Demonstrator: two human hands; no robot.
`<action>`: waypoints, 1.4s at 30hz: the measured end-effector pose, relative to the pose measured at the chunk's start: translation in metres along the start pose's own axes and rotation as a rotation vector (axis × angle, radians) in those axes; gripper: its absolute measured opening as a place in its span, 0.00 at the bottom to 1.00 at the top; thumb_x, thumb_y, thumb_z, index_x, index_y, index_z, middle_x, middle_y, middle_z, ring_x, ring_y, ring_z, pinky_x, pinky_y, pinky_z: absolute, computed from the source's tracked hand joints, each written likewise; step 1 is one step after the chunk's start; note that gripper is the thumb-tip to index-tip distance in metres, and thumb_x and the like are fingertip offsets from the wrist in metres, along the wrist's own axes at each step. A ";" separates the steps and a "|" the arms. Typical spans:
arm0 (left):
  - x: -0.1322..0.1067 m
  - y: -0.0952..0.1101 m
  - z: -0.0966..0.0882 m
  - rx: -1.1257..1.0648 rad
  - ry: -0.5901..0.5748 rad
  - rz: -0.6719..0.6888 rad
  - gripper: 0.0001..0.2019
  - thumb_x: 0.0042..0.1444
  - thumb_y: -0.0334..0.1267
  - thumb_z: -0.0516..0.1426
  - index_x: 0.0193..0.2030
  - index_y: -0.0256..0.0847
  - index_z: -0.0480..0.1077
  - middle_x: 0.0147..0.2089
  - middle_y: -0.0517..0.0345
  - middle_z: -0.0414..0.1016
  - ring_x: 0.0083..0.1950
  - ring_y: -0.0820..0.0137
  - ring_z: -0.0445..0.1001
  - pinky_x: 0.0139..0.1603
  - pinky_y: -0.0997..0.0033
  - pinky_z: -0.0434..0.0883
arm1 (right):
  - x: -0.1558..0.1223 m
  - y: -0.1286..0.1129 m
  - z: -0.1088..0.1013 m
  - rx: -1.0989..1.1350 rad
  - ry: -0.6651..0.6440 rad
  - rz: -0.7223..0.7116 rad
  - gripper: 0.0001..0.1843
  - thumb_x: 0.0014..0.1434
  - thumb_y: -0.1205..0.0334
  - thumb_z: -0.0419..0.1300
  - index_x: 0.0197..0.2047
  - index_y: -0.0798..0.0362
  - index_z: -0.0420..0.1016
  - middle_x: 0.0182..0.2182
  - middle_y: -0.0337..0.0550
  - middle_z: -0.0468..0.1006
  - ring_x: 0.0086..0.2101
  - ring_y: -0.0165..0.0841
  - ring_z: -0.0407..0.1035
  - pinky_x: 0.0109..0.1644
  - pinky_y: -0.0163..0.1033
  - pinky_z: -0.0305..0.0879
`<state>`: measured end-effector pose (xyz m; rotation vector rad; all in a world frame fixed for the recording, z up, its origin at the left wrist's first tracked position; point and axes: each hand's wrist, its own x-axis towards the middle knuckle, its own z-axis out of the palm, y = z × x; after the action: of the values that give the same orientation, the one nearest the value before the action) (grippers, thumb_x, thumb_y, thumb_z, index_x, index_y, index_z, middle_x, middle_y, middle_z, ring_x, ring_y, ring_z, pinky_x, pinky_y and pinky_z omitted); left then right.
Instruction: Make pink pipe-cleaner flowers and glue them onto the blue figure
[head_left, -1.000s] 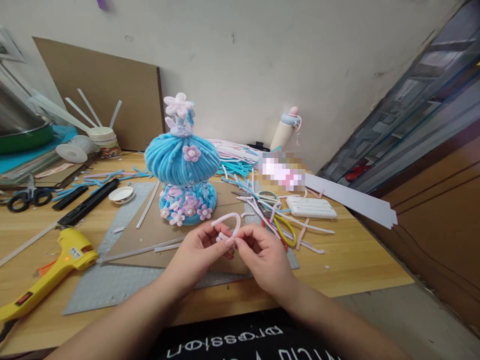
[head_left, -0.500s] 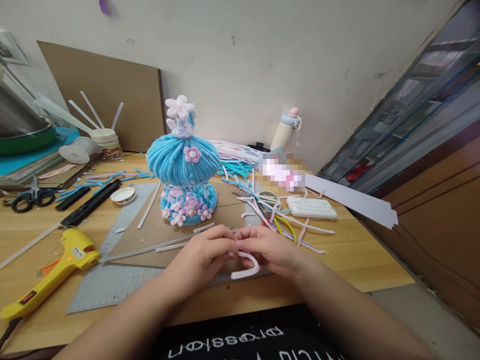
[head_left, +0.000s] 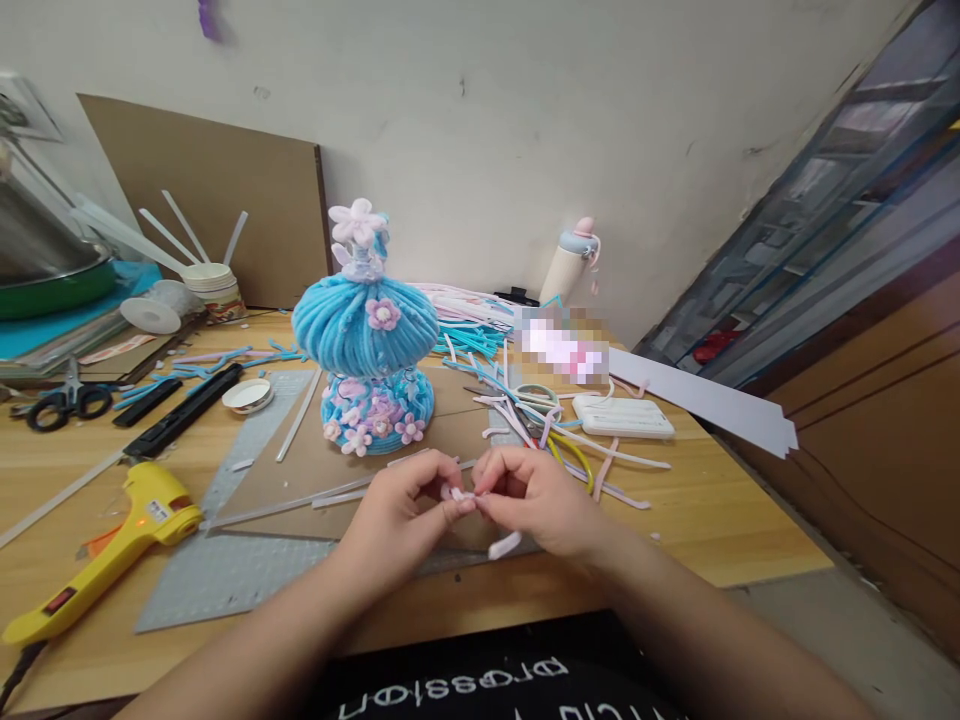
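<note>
Between my fingertips is a pale pink pipe cleaner [head_left: 505,546], its bent free end hanging below my right hand. My left hand [head_left: 412,505] pinches a small folded part of it between thumb and forefinger. My right hand [head_left: 529,495] is closed on the same piece, thumb and forefinger meeting the left fingertips. How the folded part is shaped is mostly hidden by the fingers. Just beyond my hands stands a blue pipe-cleaner ornament [head_left: 366,325], with a domed top and pink flowers around its base.
A yellow hot glue gun [head_left: 154,505] lies at left, near black-handled scissors [head_left: 71,398] and a box cutter [head_left: 184,412]. Cardboard [head_left: 270,500] covers a grey cutting mat [head_left: 187,590]. Loose pipe cleaners [head_left: 480,335], yellow-handled pliers [head_left: 574,455] and a white power strip [head_left: 622,415] sit to the right.
My fingers have shifted apart slightly, exposing a small folded part of the pipe cleaner. Its curved free end has swung right and now shows less.
</note>
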<state>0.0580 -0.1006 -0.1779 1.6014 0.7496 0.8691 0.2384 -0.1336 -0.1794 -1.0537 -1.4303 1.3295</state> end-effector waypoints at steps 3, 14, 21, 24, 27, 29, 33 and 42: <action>0.001 0.001 0.002 -0.510 -0.047 -0.333 0.10 0.48 0.38 0.63 0.28 0.38 0.65 0.23 0.63 0.68 0.23 0.77 0.65 0.25 0.78 0.64 | -0.007 -0.003 -0.003 -0.475 -0.061 -0.438 0.05 0.56 0.70 0.57 0.31 0.51 0.72 0.32 0.44 0.73 0.35 0.33 0.67 0.40 0.41 0.65; 0.005 0.001 0.002 -0.472 -0.046 -0.293 0.13 0.46 0.37 0.65 0.29 0.36 0.64 0.25 0.65 0.69 0.24 0.79 0.69 0.25 0.80 0.67 | 0.000 0.001 0.007 0.296 -0.114 0.282 0.14 0.61 0.50 0.50 0.36 0.53 0.63 0.23 0.36 0.68 0.16 0.24 0.61 0.16 0.28 0.52; 0.004 -0.003 0.001 -0.510 -0.059 -0.335 0.12 0.47 0.37 0.65 0.30 0.37 0.64 0.23 0.67 0.67 0.21 0.80 0.66 0.23 0.80 0.66 | -0.002 0.003 -0.002 -0.432 -0.050 -0.031 0.10 0.58 0.61 0.55 0.26 0.54 0.64 0.20 0.34 0.63 0.20 0.24 0.58 0.24 0.30 0.52; 0.003 -0.002 0.000 -0.657 -0.092 -0.454 0.13 0.46 0.37 0.65 0.31 0.38 0.64 0.21 0.67 0.67 0.20 0.81 0.65 0.22 0.81 0.63 | -0.004 0.009 -0.006 -0.914 0.070 -0.470 0.09 0.58 0.67 0.53 0.26 0.55 0.67 0.23 0.38 0.65 0.25 0.27 0.58 0.29 0.34 0.51; 0.003 0.000 0.001 -0.627 -0.100 -0.449 0.14 0.45 0.37 0.65 0.31 0.38 0.64 0.21 0.67 0.68 0.20 0.80 0.66 0.23 0.81 0.63 | -0.005 0.011 -0.006 -0.936 0.112 -0.508 0.08 0.56 0.71 0.52 0.27 0.54 0.68 0.22 0.37 0.66 0.24 0.27 0.57 0.29 0.34 0.51; 0.003 -0.001 0.002 -0.558 -0.101 -0.409 0.13 0.45 0.37 0.66 0.32 0.38 0.64 0.21 0.67 0.67 0.20 0.81 0.64 0.22 0.81 0.63 | -0.005 0.008 -0.004 -0.807 0.152 -0.365 0.07 0.54 0.73 0.53 0.28 0.54 0.69 0.21 0.35 0.66 0.23 0.26 0.57 0.27 0.32 0.51; 0.004 -0.006 0.002 -0.496 0.001 -0.307 0.13 0.44 0.35 0.66 0.34 0.37 0.67 0.27 0.66 0.69 0.24 0.82 0.64 0.23 0.82 0.64 | -0.006 -0.004 0.000 -0.559 0.070 -0.067 0.04 0.55 0.67 0.55 0.29 0.54 0.67 0.21 0.34 0.64 0.23 0.25 0.57 0.27 0.31 0.52; 0.004 -0.002 0.003 -0.389 0.040 -0.274 0.12 0.45 0.32 0.63 0.37 0.37 0.66 0.30 0.63 0.71 0.29 0.77 0.69 0.29 0.79 0.66 | -0.007 -0.006 0.012 -0.094 -0.025 -0.034 0.16 0.60 0.49 0.53 0.41 0.54 0.66 0.33 0.41 0.68 0.32 0.30 0.63 0.37 0.37 0.60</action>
<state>0.0628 -0.0988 -0.1796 1.1112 0.7547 0.7912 0.2289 -0.1440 -0.1743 -1.0724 -1.5352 1.2661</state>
